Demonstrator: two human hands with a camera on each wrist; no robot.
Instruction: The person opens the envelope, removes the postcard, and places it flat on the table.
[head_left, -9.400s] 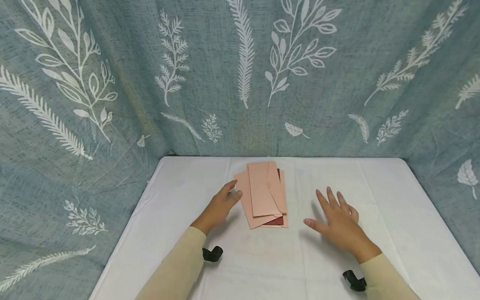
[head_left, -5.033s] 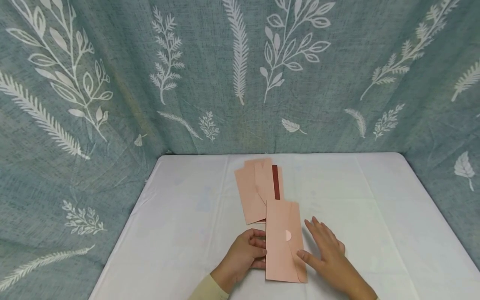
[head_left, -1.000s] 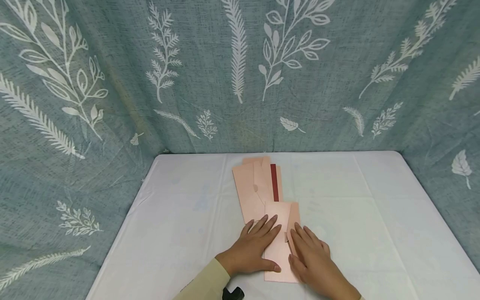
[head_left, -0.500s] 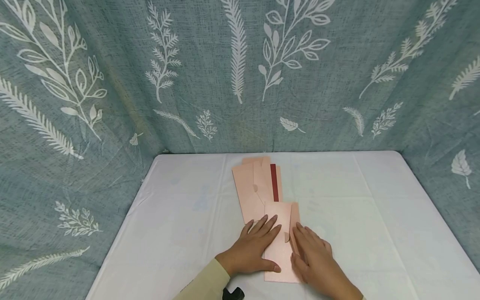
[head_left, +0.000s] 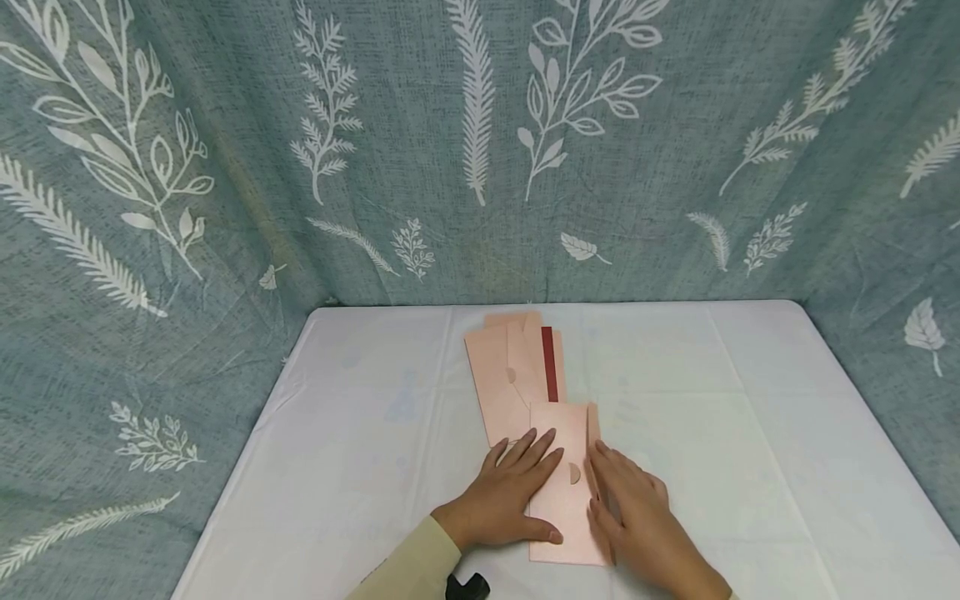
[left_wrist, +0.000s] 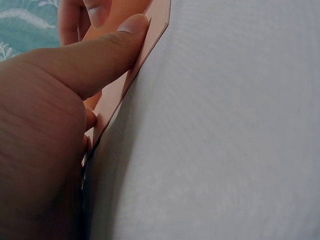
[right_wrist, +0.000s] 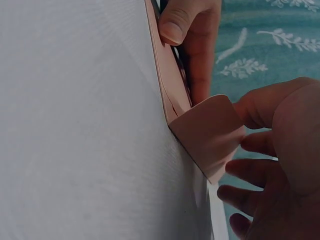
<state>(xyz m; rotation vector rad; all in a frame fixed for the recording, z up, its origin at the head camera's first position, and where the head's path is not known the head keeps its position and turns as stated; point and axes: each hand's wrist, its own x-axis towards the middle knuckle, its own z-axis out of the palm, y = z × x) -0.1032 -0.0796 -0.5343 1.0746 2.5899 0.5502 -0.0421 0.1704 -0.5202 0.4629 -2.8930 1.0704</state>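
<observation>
A pale pink envelope (head_left: 553, 421) lies near the front of the table, its long flap (right_wrist: 207, 127) raised along the right side. Spread flat on the envelope's left part, my left hand (head_left: 504, 498) presses it down, and the left wrist view has that thumb by its near edge. My right hand (head_left: 637, 512) holds the flap's free edge, thumb on the inner side and fingers on the outer side. Beyond them lies a loose stack of similar pink envelopes (head_left: 491, 379). A dark red strip (head_left: 550, 362) shows beside the stack's top envelope.
A white cloth covers the table (head_left: 360, 433). Along the back and sides hangs a blue-green curtain (head_left: 450, 150) with white leaf prints. Near the left sleeve (head_left: 408, 562) is a black wrist mount (head_left: 467, 587).
One envelope came forward from the stack to the front. Over the last second my right hand has shifted slightly right, lifting the flap upright. The left hand stays pressed in place.
</observation>
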